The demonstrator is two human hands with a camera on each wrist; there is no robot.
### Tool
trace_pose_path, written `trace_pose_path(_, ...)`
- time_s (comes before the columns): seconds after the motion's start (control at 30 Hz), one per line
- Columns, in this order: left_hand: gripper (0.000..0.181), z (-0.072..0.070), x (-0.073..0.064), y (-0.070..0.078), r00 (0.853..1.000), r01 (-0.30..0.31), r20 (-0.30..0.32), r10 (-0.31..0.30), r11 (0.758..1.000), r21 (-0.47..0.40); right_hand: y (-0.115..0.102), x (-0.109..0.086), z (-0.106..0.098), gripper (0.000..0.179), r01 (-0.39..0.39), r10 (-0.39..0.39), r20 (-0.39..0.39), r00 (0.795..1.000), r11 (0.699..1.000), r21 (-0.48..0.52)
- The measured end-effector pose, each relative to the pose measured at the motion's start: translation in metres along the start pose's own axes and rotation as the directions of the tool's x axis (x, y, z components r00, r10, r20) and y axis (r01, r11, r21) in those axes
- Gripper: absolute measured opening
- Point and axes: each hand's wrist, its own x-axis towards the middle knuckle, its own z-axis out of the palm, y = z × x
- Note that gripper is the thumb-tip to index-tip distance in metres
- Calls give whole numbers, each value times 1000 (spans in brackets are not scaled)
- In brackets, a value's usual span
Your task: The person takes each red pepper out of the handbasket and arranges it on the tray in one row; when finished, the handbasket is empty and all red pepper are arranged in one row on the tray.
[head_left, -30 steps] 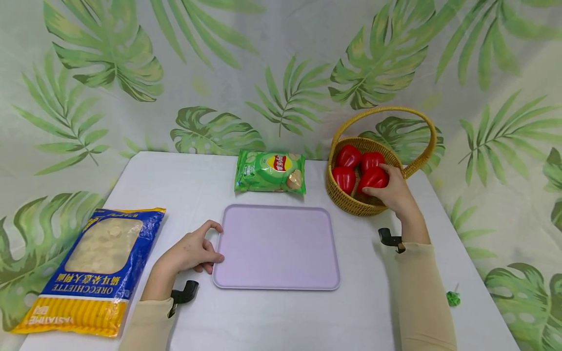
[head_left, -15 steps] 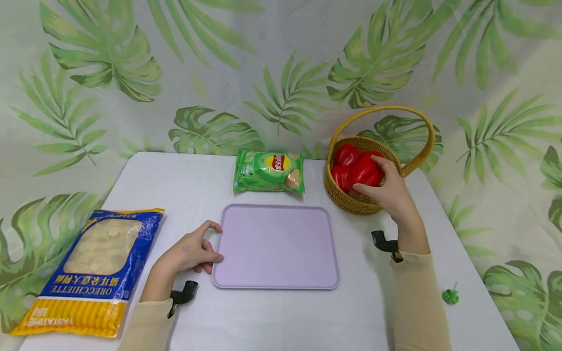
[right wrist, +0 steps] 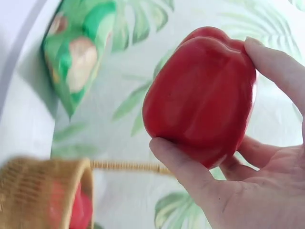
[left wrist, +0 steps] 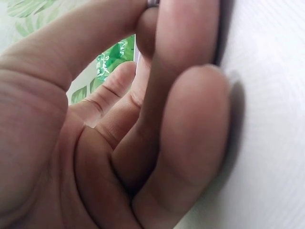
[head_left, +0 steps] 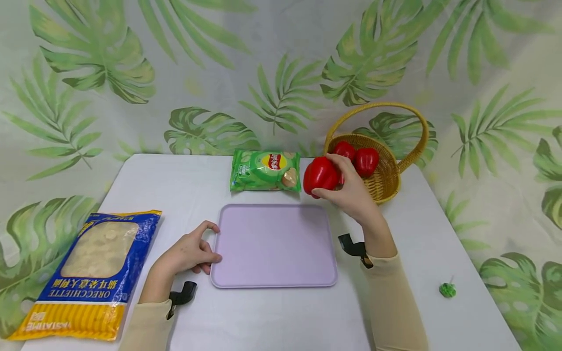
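My right hand (head_left: 353, 192) grips a red bell pepper (head_left: 320, 175) between thumb and fingers, left of the wicker basket (head_left: 388, 187) and beyond the tray's far right corner. The right wrist view shows the whole glossy bell pepper (right wrist: 202, 98) with the thumb and fingertips on its sides. More red bell peppers (head_left: 366, 162) lie in the basket, partly behind the held one. At the left rim of the flat lilac tray (head_left: 274, 246), my left hand (head_left: 189, 251) holds the edge with thumb and index finger. Its other fingers curl close to the white tabletop in the left wrist view.
A green chip bag (head_left: 265, 170) lies behind the tray. The blue and yellow orecchiette bag (head_left: 90, 275) lies at the left edge. A small green object (head_left: 447, 290) sits at the right. The basket's tall handle (head_left: 423, 139) arches above it.
My right hand has lifted one bell pepper out of the basket and carried it left toward the chip bag. My left hand stays at the tray's rim.
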Motion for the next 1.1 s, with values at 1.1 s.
trace_pose_path(1.1,67,3,-1,3,1000,30,-8,-29,999,27,-42,14,152,84,144,-132,210,969,989,-41)
